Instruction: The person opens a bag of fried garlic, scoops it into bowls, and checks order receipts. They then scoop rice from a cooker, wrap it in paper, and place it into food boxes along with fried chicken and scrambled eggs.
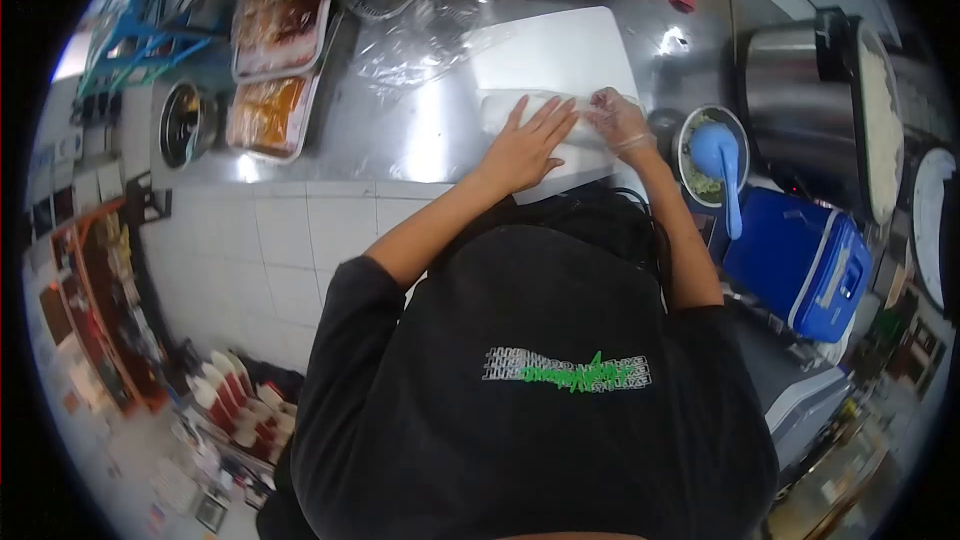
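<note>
A long white roll (494, 111), apparently wrapped in paper or film, lies across a white cutting board (560, 40) near the counter's front edge. My left hand (530, 143) is bare and rests flat on the roll, fingers spread. At the roll's right end is my right hand (616, 122), in a clear plastic glove, with its fingers curled in around that end. What lies inside the roll is hidden. Just right of my right hand stands a metal bowl (684, 162) of chopped green food, with a blue ladle (714, 150) resting in it.
Crumpled clear plastic (425, 40) lies left of the board on the steel counter (385, 145). Film-covered trays of food (270, 115) and a round metal container (186, 125) are further left. A large rice cooker (800, 100) and blue cooler box (790, 255) stand at right.
</note>
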Demonstrator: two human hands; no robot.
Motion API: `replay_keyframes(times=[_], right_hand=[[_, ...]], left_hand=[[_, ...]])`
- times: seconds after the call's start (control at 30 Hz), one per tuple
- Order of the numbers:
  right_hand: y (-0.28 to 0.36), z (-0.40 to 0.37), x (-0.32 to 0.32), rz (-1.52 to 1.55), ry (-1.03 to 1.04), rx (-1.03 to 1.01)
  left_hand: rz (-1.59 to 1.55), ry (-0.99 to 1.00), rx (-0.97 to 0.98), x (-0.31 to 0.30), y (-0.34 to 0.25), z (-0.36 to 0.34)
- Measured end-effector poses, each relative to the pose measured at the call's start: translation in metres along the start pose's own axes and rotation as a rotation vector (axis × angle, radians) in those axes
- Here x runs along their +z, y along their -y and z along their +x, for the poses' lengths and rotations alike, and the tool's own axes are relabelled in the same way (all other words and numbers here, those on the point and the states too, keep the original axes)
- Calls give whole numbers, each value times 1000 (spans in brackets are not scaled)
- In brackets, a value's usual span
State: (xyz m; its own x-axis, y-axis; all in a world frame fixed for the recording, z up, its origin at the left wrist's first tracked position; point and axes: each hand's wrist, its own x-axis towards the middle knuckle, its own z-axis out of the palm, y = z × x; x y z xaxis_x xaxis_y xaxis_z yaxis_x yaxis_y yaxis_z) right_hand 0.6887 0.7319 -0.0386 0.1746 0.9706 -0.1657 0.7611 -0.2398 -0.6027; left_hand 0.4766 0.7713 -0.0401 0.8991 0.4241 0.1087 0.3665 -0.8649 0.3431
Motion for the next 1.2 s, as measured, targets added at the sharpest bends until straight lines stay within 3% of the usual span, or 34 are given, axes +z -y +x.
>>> replay_keyframes(times=[0.17,0.27,0.37,0.47,0.57,0.67,0.77,0.8,0.87,1.0,1.1,1.2], right_hand=[[-3,-13,7,-296,-242,-69],[-1,-11,4,-271,-190,-93],[-4,3,11,-313,108,49],[-2,-3,13,-315,121,-68],[-9,-33,11,-297,-152,-328],[-23,-49,20,-155,-187,-536],[-26,-49,12,-256,-114,-584],[-27,-48,11,-253,-119,-575],[-24,-46,12,-241,-127,-558],[-7,-26,5,-323,87,-127],[-3,-13,6,-268,146,-23],[9,-11,1,-293,180,19]], left_hand=[[71,48,5,-4,-1,2],[27,43,29,-8,2,5],[28,97,88,-10,17,11],[97,133,106,-13,22,14],[99,163,77,-12,23,15],[-14,175,95,-5,33,17],[-219,-63,-160,3,49,18],[-330,-157,-204,-1,51,19],[-294,-34,-325,-8,50,21],[-124,78,-350,-9,51,21],[-50,-162,-129,-5,53,-3],[-211,-269,81,-12,37,-29]])
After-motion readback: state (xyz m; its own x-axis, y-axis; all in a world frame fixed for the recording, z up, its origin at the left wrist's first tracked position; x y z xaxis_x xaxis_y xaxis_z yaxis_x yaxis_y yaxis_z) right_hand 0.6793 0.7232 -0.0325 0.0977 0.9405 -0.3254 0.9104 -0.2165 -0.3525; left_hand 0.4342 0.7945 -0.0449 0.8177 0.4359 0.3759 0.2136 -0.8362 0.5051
